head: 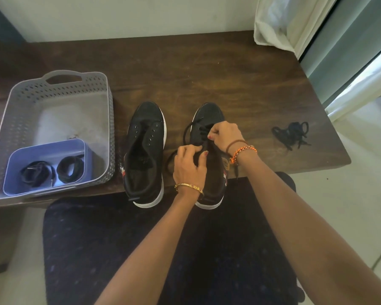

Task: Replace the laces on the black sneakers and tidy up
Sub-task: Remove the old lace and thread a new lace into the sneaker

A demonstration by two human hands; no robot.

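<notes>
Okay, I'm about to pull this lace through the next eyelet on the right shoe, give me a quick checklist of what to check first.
1. Right shoe flat on the table: ok, though its heel overhangs the near edge.
2. Lace held: ok, the right hand pinches it near the tongue.
3. Shoe steadied: ok, the left hand grips its upper.
4. Next eyelet free: cannot tell, both hands cover it.
5. Left shoe ready: ok, no lace, eyelets empty.
6. Spare laces within reach: ok, coiled in the small tub inside the basket.
</notes>
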